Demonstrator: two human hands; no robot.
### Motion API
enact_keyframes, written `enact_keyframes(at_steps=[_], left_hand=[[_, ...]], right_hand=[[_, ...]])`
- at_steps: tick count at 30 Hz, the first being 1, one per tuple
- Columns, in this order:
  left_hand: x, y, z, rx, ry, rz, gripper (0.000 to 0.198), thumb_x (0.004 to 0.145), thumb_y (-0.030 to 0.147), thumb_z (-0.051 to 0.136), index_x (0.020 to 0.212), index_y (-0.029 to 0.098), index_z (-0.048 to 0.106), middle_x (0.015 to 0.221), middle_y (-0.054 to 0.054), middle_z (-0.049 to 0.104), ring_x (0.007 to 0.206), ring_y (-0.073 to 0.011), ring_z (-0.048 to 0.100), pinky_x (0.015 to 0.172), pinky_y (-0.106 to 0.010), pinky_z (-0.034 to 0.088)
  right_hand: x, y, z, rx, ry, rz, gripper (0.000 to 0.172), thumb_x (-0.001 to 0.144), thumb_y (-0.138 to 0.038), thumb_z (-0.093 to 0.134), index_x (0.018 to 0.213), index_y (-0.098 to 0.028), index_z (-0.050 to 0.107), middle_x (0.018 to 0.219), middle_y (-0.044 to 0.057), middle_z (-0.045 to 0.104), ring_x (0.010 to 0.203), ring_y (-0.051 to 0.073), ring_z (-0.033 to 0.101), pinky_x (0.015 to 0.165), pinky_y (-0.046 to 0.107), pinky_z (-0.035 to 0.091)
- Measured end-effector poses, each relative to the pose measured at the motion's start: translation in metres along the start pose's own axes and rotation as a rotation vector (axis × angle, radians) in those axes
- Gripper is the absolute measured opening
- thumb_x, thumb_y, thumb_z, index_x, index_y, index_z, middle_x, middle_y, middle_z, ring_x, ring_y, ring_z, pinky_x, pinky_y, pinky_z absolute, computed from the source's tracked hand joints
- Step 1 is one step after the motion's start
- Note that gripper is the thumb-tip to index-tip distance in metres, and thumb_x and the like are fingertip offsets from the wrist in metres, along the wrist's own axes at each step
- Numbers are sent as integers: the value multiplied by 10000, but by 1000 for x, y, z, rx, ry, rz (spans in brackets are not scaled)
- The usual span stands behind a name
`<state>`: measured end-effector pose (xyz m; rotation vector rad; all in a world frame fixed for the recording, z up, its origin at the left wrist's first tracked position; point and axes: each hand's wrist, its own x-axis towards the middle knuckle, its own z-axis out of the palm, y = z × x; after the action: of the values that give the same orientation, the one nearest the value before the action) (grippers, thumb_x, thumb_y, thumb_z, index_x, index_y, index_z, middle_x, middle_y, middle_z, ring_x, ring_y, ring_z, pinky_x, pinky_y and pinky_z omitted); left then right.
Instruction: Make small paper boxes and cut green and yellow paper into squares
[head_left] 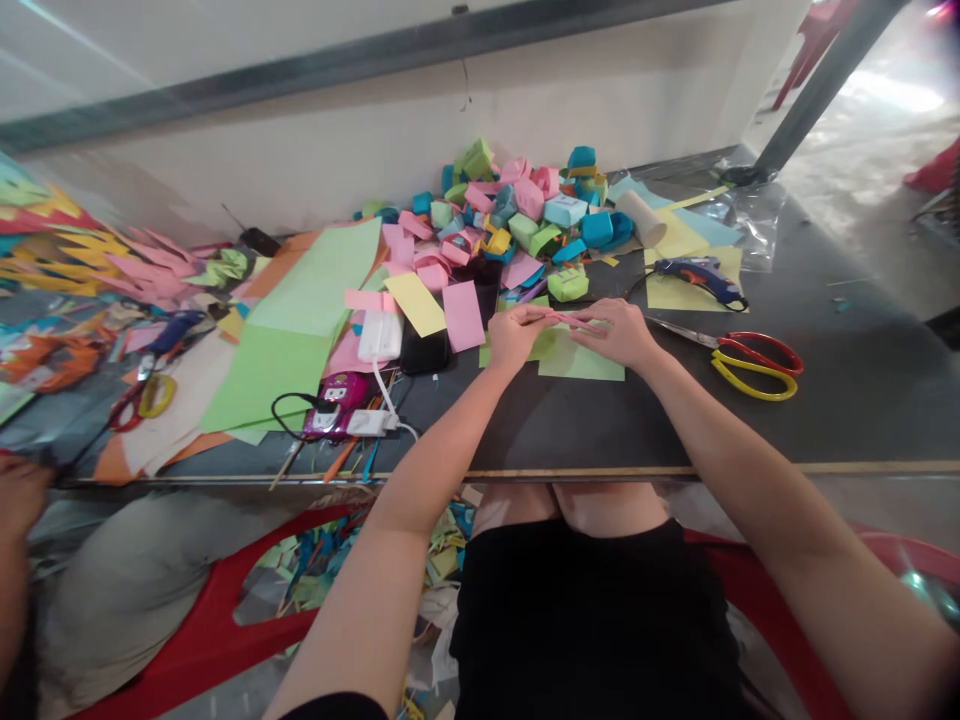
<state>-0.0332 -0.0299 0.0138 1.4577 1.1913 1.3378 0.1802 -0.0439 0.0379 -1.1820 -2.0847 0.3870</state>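
Note:
Between my two hands, just above the table, is a narrow piece of pink paper (571,320). My left hand (516,334) pinches its left end, while the fingers of my right hand (616,332) close on the right end. Pale green paper pieces (581,358) lie under the hands. A folded green paper piece (568,284) sits just beyond them, in front of a heap of small folded paper shapes (525,215) in pink, blue, green and yellow. To the left of my left hand rest a pink paper rectangle (464,316) and a yellow one (415,304).
Right of my hands lie scissors (757,365) with red and yellow handles and a blue glue gun (701,278). On the left are a phone (424,352), a purple power strip (337,402) and green paper sheets (274,360). Another person's hand (22,490) is at the far left.

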Motion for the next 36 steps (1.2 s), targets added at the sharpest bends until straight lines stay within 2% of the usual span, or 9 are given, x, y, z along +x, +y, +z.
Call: enact_keyframes(at_steps=[4,10,15,18,20,23,28,32,36], left_hand=[[-2,6,-1,46,8,-20,269,730,431,920,842,205,827,850,-64,830,859,-235,802,865,-382,640],[1,8,-8,116,10,39,283,718,460,931,830,221,831,835,-49,816,841,-214,778,809,-337,617],[1,8,-13,329,-88,272,176,900,387,798,1015,268,857,975,-61,783,795,-159,682,768,-299,553],[-1,8,-11,407,-159,309,209,972,344,709,1123,279,839,1011,-65,759,759,-147,642,736,-288,529],[-1,9,-10,437,-187,310,220,982,332,697,1146,276,833,993,-66,755,815,-165,662,773,-293,535],[-1,8,-8,454,-193,299,175,959,313,729,1074,264,851,975,-69,770,880,-189,691,845,-317,551],[-1,3,-9,468,-202,276,153,941,292,729,1025,294,857,956,-54,802,896,-205,703,852,-347,569],[-1,1,-10,427,-194,271,132,916,280,742,974,288,860,917,-53,805,908,-209,720,837,-352,586],[-2,3,-10,390,-191,283,105,888,277,755,903,281,858,909,-52,799,880,-206,728,833,-355,591]], right_hand=[[1,2,3,15,12,67,189,907,-386,741,1017,-310,874,980,28,838,905,256,753,902,412,566],[0,3,5,23,55,38,190,951,-363,701,1004,-299,871,985,42,837,926,259,745,919,420,550],[1,8,4,-44,80,-13,205,962,-324,669,1011,-277,862,965,57,829,947,270,729,929,441,522],[0,10,1,-99,65,-54,236,983,-317,622,1016,-293,854,977,52,828,960,276,718,923,453,500],[0,11,-1,-116,54,-71,265,1000,-326,589,1032,-299,851,997,58,829,975,283,713,906,454,493],[1,16,-5,-125,31,-95,285,1010,-347,576,1045,-290,853,1005,79,831,995,298,712,893,460,483],[3,28,-6,-158,-50,-132,266,1009,-359,595,1043,-307,854,981,83,835,985,300,724,920,476,459],[2,25,-4,-171,16,-120,251,1007,-391,621,1031,-308,857,956,76,831,1004,297,710,960,485,442],[2,16,-5,-131,69,-132,258,933,-524,736,924,-304,870,885,59,820,941,283,703,976,478,436]])
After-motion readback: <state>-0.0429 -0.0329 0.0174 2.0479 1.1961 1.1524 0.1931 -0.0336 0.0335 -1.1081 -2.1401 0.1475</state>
